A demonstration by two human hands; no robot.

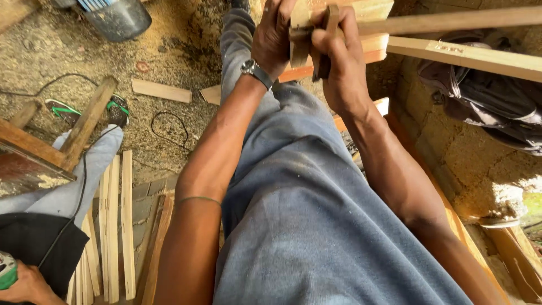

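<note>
My left hand [272, 37], with a wristwatch on the wrist, and my right hand [340, 66] are closed together on a small wooden hand tool [326, 45] at the top of the view. The tool has a pale block and a darker upright piece. It is pressed against a pale wooden workpiece [372, 46] with an orange-tinted edge. A long round wooden stick [451, 21] runs from my hands to the right. My thigh in grey-blue trousers [305, 214] stretches out below both arms.
A pale plank [474, 57] lies on a block wall beside a dark bag [491, 101]. Several thin slats [116, 226] and offcuts [161, 90] lie on the sawdust floor. At lower left another person's hand [22, 285] holds a green tool; their sandalled foot [117, 107] is near a cable [169, 130].
</note>
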